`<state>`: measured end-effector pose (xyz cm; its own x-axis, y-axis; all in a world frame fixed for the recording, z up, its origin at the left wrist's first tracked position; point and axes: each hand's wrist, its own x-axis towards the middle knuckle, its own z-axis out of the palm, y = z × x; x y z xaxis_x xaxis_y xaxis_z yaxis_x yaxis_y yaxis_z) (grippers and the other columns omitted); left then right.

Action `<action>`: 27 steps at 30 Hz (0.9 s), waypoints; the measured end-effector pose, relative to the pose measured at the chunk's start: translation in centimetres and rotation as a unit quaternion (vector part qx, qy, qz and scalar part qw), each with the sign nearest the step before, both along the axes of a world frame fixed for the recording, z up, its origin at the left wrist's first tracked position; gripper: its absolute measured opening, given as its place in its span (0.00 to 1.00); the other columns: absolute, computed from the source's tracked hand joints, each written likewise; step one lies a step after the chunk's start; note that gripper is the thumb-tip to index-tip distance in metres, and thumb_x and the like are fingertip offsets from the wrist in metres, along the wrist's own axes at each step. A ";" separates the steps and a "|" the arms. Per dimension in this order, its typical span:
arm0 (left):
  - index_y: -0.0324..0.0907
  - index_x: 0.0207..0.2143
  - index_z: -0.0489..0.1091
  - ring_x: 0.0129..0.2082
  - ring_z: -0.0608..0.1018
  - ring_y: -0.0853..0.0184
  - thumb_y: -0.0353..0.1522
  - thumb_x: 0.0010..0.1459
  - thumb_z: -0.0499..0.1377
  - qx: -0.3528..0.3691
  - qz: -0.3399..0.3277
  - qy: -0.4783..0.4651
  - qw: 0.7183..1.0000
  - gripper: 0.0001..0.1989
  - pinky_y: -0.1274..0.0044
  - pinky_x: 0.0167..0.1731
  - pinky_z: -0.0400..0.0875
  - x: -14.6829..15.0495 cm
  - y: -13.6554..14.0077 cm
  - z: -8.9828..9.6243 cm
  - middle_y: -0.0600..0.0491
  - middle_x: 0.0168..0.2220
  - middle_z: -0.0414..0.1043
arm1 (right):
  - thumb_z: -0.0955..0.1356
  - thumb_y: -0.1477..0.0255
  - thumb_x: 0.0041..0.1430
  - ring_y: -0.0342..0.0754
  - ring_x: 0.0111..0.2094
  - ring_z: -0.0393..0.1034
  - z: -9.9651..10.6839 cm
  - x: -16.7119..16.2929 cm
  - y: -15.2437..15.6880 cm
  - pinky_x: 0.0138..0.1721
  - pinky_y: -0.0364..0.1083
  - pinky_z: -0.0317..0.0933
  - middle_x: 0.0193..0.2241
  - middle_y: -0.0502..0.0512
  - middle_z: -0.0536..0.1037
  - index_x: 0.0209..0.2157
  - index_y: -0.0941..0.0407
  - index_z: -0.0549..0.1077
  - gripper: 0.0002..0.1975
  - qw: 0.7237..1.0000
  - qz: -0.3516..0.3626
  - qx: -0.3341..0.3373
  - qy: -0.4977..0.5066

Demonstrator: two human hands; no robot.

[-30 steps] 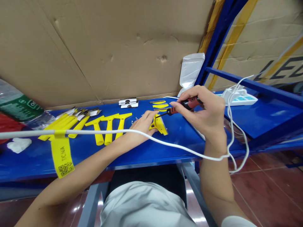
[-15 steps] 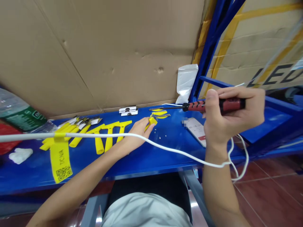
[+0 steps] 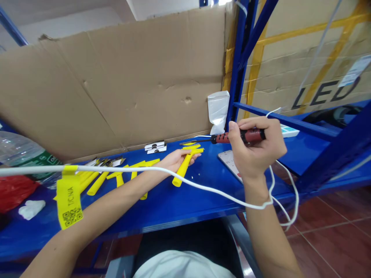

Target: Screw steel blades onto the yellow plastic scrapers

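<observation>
Plainly, the left hand (image 3: pixel 176 158) grips a smooth plastic yellow scraper (image 3: pixel 182 172) by its T-shaped head, its rounded handle slanting to the near left above the glossy blue counter (image 3: pixel 162 206). The right hand (image 3: pixel 261 144) clasps a ribbed red-and-black screwdriver (image 3: pixel 223 138), its thin shaft pointing left. Similar yellow scrapers (image 3: pixel 119 178) lie left, a flat phone (image 3: pixel 227 159) right, and creased brown cardboard (image 3: pixel 130 88) stands along the far side.
</observation>
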<state>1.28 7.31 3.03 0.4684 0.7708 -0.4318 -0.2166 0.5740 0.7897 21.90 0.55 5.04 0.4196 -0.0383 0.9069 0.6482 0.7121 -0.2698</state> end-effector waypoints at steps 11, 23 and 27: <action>0.29 0.73 0.65 0.37 0.89 0.65 0.22 0.72 0.52 -0.029 0.008 -0.019 0.999 0.28 0.79 0.40 0.85 1.1 1.9 -1.5 0.37 0.47 0.85 | 0.76 0.68 0.68 0.48 0.36 0.79 0.0 0.3 -0.4 0.42 0.52 0.73 0.33 0.51 0.79 0.36 0.51 0.73 0.09 0.999 0.010 -0.032 0.000; 0.33 0.66 0.72 0.57 0.87 0.61 0.27 0.75 0.52 0.131 0.070 -0.059 0.987 0.22 0.74 0.58 0.83 -0.6 2.1 3.7 0.37 0.57 0.84 | 0.83 0.64 0.57 0.54 0.47 0.84 0.0 0.1 -0.1 0.47 0.53 0.79 0.44 0.56 0.85 0.38 0.51 0.70 0.22 0.988 0.133 -0.073 0.022; 0.35 0.64 0.74 0.67 0.81 0.60 0.25 0.76 0.53 0.231 0.099 -0.111 0.961 0.19 0.70 0.66 0.79 0.7 1.1 7.1 0.41 0.60 0.83 | 0.81 0.58 0.61 0.49 0.42 0.83 -0.2 0.3 0.0 0.42 0.49 0.74 0.42 0.51 0.86 0.55 0.51 0.77 0.25 0.965 0.151 -0.212 -0.014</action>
<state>1.94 8.43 10.17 0.3328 0.9402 0.0725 -0.4783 0.1020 0.8723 22.24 0.52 4.81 0.3291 0.4592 0.8251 0.4390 0.6992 -0.5643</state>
